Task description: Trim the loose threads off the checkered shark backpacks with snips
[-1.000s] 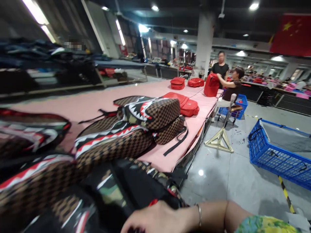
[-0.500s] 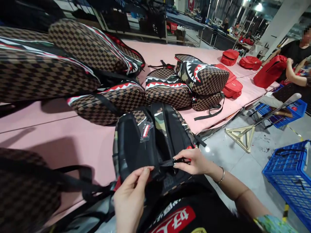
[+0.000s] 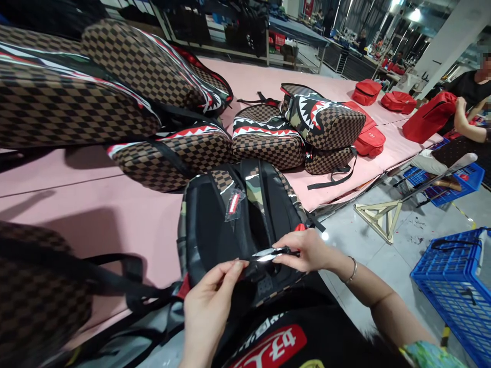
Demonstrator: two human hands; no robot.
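Note:
A backpack (image 3: pixel 215 225) with black padded back panel, checkered and camouflage parts lies on the pink table in front of me, straps facing up. A small plastic-wrapped tag (image 3: pixel 234 204) rests on one strap. In my right hand (image 3: pixel 303 249) is a small pair of thread snips (image 3: pixel 264 254), blades pointing left over the backpack's near end. My left hand (image 3: pixel 215 291) is closed in a pinch just left of the blade tips. What lies between its fingertips is too small to make out; a dark strap end is close beside them.
Several checkered shark-mouth backpacks (image 3: pixel 199 158) lie behind and left on the pink table (image 3: pixel 153 225). Red bags (image 3: pixel 366 92) stand farther right, where another person (image 3: pixel 470 97) handles one. Blue crates (image 3: pixel 452 286) and a triangular-based stand (image 3: pixel 379 217) occupy the floor at right.
The snips' blades have turned and now catch the light, their tips nearer my left fingertips. Both hands stay over the backpack's near end; the view has shifted slightly.

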